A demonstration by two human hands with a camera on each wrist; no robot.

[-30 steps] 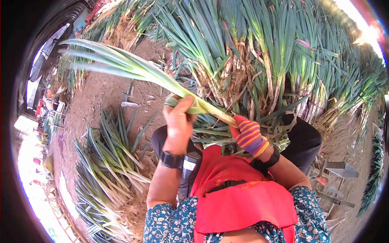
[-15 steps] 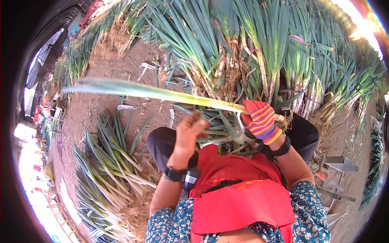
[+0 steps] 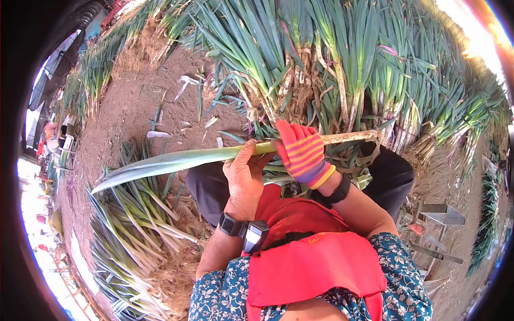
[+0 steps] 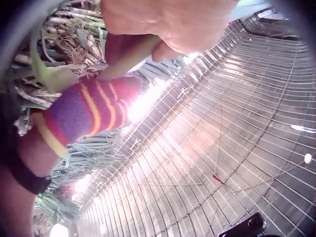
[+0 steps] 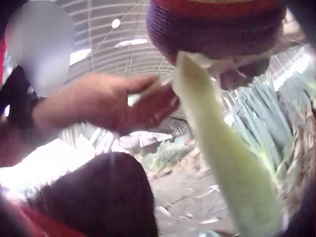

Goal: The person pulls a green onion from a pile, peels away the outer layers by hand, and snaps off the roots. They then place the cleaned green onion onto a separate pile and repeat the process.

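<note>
A long green onion (image 3: 198,157) lies crosswise before the person, leaf end to the left and browned root end to the right. The bare left hand (image 3: 246,176) holds it near its middle, thumb on top. Just to the right, the right hand (image 3: 304,152), in a striped red, yellow and purple glove, has its fingers curled over the pale stalk. In the left wrist view the bare hand (image 4: 173,24) wraps the stalk, close to the gloved hand (image 4: 94,111). A loose pale-green leaf (image 5: 222,143) hangs below the glove in the right wrist view.
Bundled green onions (image 3: 353,59) stand along the far side. A loose pile of paler stalks (image 3: 142,224) lies at the left. Peeled scraps (image 3: 184,84) litter the soil. A metal stand (image 3: 443,215) is at the right, beside the person's knee.
The left hand came off the stalk, then took hold again near its middle. The leaf end has swung down and looks narrower than a second ago. The gloved hand has shifted left along the stalk.
</note>
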